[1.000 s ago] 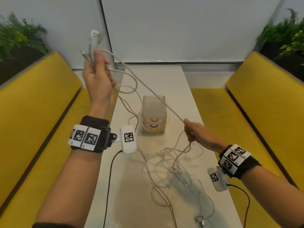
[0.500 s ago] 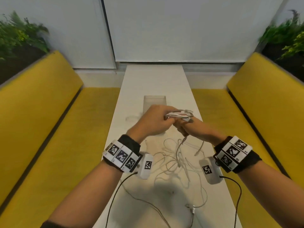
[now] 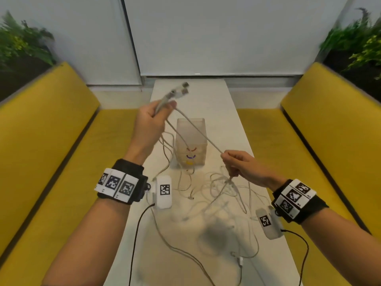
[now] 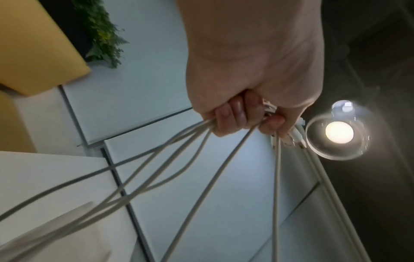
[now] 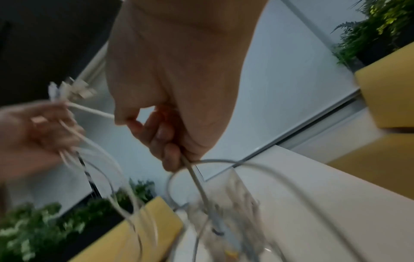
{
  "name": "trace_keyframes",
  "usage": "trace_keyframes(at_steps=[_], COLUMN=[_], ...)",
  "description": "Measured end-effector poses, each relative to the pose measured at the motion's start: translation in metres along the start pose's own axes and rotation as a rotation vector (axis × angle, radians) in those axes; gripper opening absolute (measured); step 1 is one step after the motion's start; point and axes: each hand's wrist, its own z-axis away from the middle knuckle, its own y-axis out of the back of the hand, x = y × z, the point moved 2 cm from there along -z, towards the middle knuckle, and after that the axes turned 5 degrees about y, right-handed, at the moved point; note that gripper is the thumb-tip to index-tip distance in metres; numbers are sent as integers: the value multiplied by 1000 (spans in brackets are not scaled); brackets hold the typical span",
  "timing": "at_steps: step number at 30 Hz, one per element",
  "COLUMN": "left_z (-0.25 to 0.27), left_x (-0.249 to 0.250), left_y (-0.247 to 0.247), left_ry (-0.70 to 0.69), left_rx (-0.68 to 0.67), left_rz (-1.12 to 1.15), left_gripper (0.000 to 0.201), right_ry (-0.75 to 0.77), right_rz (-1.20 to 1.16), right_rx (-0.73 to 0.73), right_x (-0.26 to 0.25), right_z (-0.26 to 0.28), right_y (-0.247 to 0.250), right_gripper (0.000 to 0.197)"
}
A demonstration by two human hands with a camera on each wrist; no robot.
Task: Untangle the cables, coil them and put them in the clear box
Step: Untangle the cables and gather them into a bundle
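Note:
My left hand is raised over the table's left side and grips a bundle of white cable ends, with the plugs sticking up past the fingers. One white cable runs taut from that bundle down to my right hand, which pinches it in curled fingers. Other strands hang from the left hand to the table. A tangle of white cables lies on the white table under my right hand. The clear box stands upright behind the taut cable, between my hands.
Yellow benches run along both sides of the narrow table. Plants stand behind the bench backs. Black camera leads trail from both wrists. Loose cable plugs lie near the front edge.
Half a second ago both hands met over the box. Now the left hand has risen up-left with the cable ends and the right has drawn back right, stretching one cable between them.

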Motion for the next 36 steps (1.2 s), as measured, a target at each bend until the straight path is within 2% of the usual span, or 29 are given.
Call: trace_keyframes(at_steps=[3,5,7,11,13,14,16,17,18,19,20,21,24,26,29,32,36], left_z=[-6,-11,-14,-13,-10,-9,-7,-8,-9,-11,-14,-16,-20,-19,-16,-12,-6], left_x=[22,34,37,26,21,20,18,17,16,15,14,12,5,-3,-17,-28,-38], left_y=[20,30,30,22,24,25,29,31,32,34,35,36,36,32,25,17,10], left_ry=[-2,-28,-59,-33,-19,-20,-28,-25,-12,10,43,83,214,296,347,342,386], left_rx=[184,236,237,191,154,126,69,39,1,-44,-93,-142,-286,-389,-460,-466,-499], left_rz=[224,328,293,-2,-52,-48,-24,-1,30,69,117,173,345,467,549,466,383], left_gripper=[27,28,30,36,34,31,23,20,19,19,21,23,24,20,14,18,18], right_ry=[-28,-40,-46,-57,-159,-249,-462,-542,-605,-635,-610,-582,-541,-531,-531,-576,-636], right_rz=[36,77,148,92,139,235,603,835,1033,1169,1217,1183,936,843,823,875,938], right_rx=[29,35,19,-82,-212,-327,-624,-740,-779,-739,-648,-540,-156,25,132,185,149], right_x=[14,21,23,11,11,15,31,40,49,52,54,58,86,112,148,178,200], right_z=[5,5,0,-8,-6,-1,12,18,23,25,23,18,3,-4,-14,-27,-38], right_y=[-1,-5,-10,-9,-3,-1,-2,0,4,9,16,26,49,51,38,23,10], right_gripper=[49,47,44,34,32,31,23,42,64,75,76,70,36,25,34,54,46])
